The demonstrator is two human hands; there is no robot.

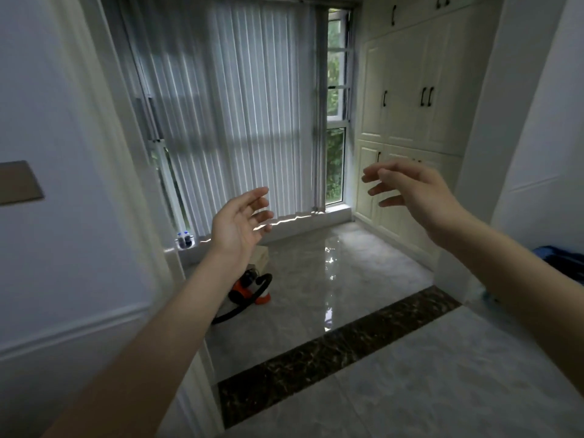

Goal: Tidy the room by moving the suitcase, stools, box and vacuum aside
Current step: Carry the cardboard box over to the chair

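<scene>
Floor: glossy pale marble tiles [331, 279], with a dark marble threshold strip [331, 346] crossing from lower left to upper right; window light reflects on the tiles beyond the strip.
Room: a small alcove beyond the strip, closed at the back by vertical blinds [237, 121] that cover most of the window [336, 105]; a narrow uncovered part at the right of the blinds shows green foliage outside.
Walls: a white wall [63, 184] stands left of the blinds, carrying a tan rectangular plate [19, 181].
Cupboards: cream panelled doors with dark handles [410, 90] fill the side right of the window.
Vacuum: an orange, white and black vacuum [252, 289] with a black hose sits on the floor below the left end of the blinds, against the low ledge [186, 254]; the left forearm hides part of it.
Box: a tan box [260, 257] lies just behind the vacuum, nearer the blinds.
Ledge items: a small dark item with blue-and-white tops [185, 240], blurred.
Right edge: something blue [559, 257], mostly cut off.
Left hand [240, 226]: raised before the blinds, palm turned inward, fingers spread and relaxed, holding nothing.
Right hand [410, 188]: raised before the cupboards, fingers apart and loosely bent, touching nothing.
</scene>
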